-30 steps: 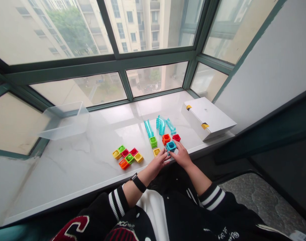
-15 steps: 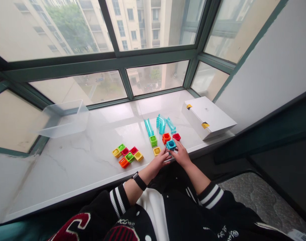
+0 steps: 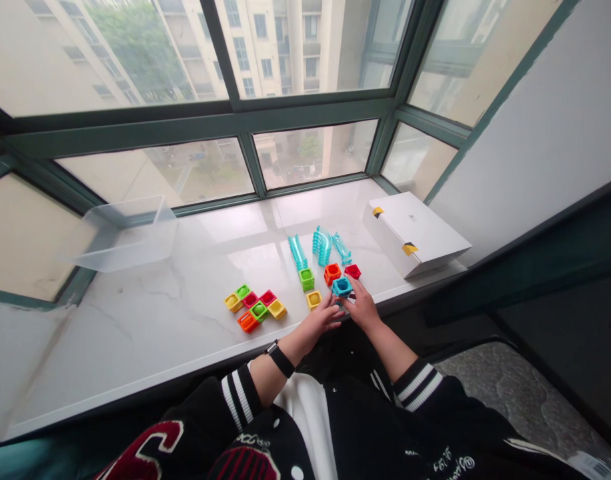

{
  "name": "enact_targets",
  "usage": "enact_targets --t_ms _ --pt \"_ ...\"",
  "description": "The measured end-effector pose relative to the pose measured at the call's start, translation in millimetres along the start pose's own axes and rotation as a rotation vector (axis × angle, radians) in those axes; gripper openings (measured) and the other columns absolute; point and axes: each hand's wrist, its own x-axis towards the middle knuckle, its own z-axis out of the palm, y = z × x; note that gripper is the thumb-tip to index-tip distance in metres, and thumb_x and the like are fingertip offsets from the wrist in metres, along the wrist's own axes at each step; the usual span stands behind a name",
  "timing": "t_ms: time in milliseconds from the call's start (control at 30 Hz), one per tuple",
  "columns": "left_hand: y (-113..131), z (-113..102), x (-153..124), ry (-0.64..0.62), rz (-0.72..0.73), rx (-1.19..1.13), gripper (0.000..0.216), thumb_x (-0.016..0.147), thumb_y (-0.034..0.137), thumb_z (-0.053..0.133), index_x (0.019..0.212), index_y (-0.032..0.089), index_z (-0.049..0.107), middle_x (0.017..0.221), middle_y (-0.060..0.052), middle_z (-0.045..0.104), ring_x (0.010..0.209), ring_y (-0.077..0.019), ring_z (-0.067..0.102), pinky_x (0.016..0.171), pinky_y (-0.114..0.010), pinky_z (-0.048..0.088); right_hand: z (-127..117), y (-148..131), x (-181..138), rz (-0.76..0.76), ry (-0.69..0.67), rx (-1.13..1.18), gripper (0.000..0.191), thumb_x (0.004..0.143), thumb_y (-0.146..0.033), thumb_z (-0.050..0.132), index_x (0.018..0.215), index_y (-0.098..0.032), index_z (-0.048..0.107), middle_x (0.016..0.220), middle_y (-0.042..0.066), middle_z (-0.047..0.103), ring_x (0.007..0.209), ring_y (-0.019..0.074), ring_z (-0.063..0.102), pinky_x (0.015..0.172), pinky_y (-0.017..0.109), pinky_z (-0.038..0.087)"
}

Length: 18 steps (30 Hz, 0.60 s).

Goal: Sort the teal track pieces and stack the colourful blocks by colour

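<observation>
A blue cube block (image 3: pixel 341 287) with a round hole in its top is near the sill's front edge. My right hand (image 3: pixel 361 308) grips it from the right. My left hand (image 3: pixel 319 323) has its fingers stretched out, the fingertips at the block's left side; whether they touch it I cannot tell. Just behind the blue block sit an orange block (image 3: pixel 332 274) and a red block (image 3: pixel 353 271). To its left are a yellow block (image 3: pixel 314 301) and a green block (image 3: pixel 306 280). A transparent teal track piece (image 3: pixel 298 252), a curved one (image 3: pixel 322 246) and another track piece (image 3: pixel 342 249) lie farther back.
Several joined coloured blocks (image 3: pixel 255 308) lie to the left on the white marble sill (image 3: pixel 175 347). A clear plastic bin (image 3: pixel 130 250) stands at the far left, a white box (image 3: pixel 418 230) at the right. Green-framed windows rise behind.
Almost nothing differs. My hands and the blue block keep nearly the same place, and the view has shifted very slightly.
</observation>
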Motion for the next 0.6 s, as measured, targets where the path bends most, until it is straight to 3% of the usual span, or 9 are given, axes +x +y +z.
enact_targets --t_ms 233,400,500,600 --pt "-5.8 -0.3 3.0 -0.005 0.004 -0.012 0.091 0.091 0.045 0.075 0.167 0.041 0.026 0.178 -0.008 0.019 0.145 -0.0360 0.054 0.119 -0.056 0.045 -0.8 -1.0 0.2 -0.011 0.008 0.000 0.071 0.093 -0.044 0.072 0.159 -0.030 0.049 0.152 0.014 0.058 0.129 0.0325 0.065 0.094 0.046 0.065" --pt "12.2 -3.4 -20.0 -0.052 0.065 -0.034 0.083 0.090 0.043 0.079 0.163 0.038 0.039 0.177 -0.010 0.024 0.149 -0.0372 0.050 0.121 -0.057 0.043 -2.2 -1.8 0.0 -0.014 0.002 0.009 0.073 0.091 -0.046 0.074 0.158 -0.029 0.050 0.151 0.014 0.058 0.128 0.0322 0.065 0.092 0.046 0.067" --pt "33.1 -20.5 -43.5 -0.079 0.157 -0.036 0.063 0.092 0.039 0.077 0.152 0.033 0.058 0.174 -0.010 0.032 0.148 -0.0385 0.051 0.121 -0.057 0.043 -2.2 -1.1 -0.7 -0.020 0.014 0.005 0.073 0.090 -0.046 0.075 0.157 -0.028 0.051 0.151 0.014 0.059 0.129 0.0321 0.064 0.092 0.046 0.067" --pt "51.7 -53.3 -67.3 -0.022 0.255 -0.078 0.053 0.093 0.043 0.075 0.142 0.027 0.066 0.165 -0.015 0.048 0.140 -0.0401 0.058 0.119 -0.061 0.044 -2.3 -1.2 -0.9 -0.028 0.017 -0.015 0.074 0.090 -0.046 0.074 0.158 -0.028 0.050 0.152 0.014 0.058 0.129 0.0323 0.064 0.092 0.047 0.067"
